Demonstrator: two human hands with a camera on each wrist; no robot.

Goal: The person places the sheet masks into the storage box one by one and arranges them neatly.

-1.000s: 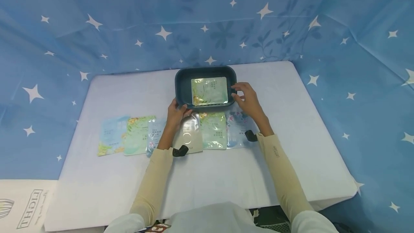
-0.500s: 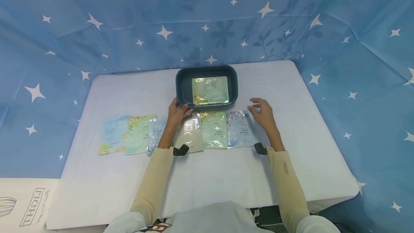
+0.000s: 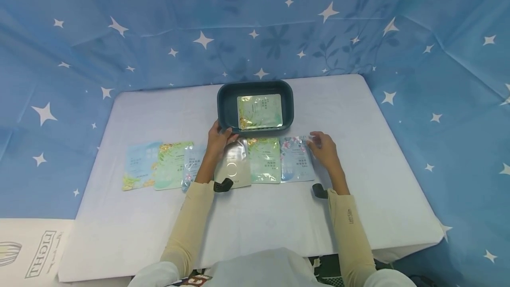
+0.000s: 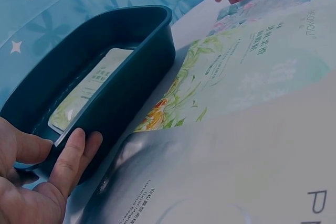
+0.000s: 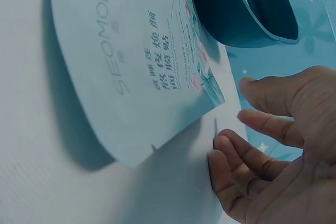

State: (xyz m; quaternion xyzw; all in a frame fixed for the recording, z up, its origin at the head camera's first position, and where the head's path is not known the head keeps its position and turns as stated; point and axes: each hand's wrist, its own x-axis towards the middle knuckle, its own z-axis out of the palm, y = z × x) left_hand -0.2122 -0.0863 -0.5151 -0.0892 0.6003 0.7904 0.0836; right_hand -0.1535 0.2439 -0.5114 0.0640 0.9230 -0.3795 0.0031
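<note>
Left hand (image 3: 218, 140): centre of the frame, gripping the lower left corner of the tray (image 3: 222, 107), thumb over the rim and fingers against the outer wall.
Right hand (image 3: 324, 149): right of centre, fingers loosely bent and grasping nothing, poised at the upper right corner of the flowered blue packet (image 3: 296, 163); the right wrist view shows a gap between fingertips and packet.
Sleeves (image 3: 187, 229): tan, running up from the bottom edge of the frame.
Table (image 3: 378, 189): spread with a white cloth under everything.
Packet row: lying flat across the middle of the frame, left to right, a light blue packet (image 3: 139, 165), a green packet (image 3: 171, 165), a small blue packet (image 3: 192, 163) partly hidden by the left arm, a pale gold packet (image 3: 232, 167), a second green packet (image 3: 264, 158), then the flowered blue one.
Tray: dark and deep, just beyond the row, upper middle of the frame.
Tray's packet (image 3: 260, 112): one green packet inside, turned sideways.
Curtain (image 3: 255, 25): blue with pale stars, filling the top.
Step in hand: to my eye, steadying the tray while lining up on the flowered blue packet.
Next move: calls for a light pinch on that corner, one fingertip worked under the thin edge without creasing it or nudging its neighbour.
</note>
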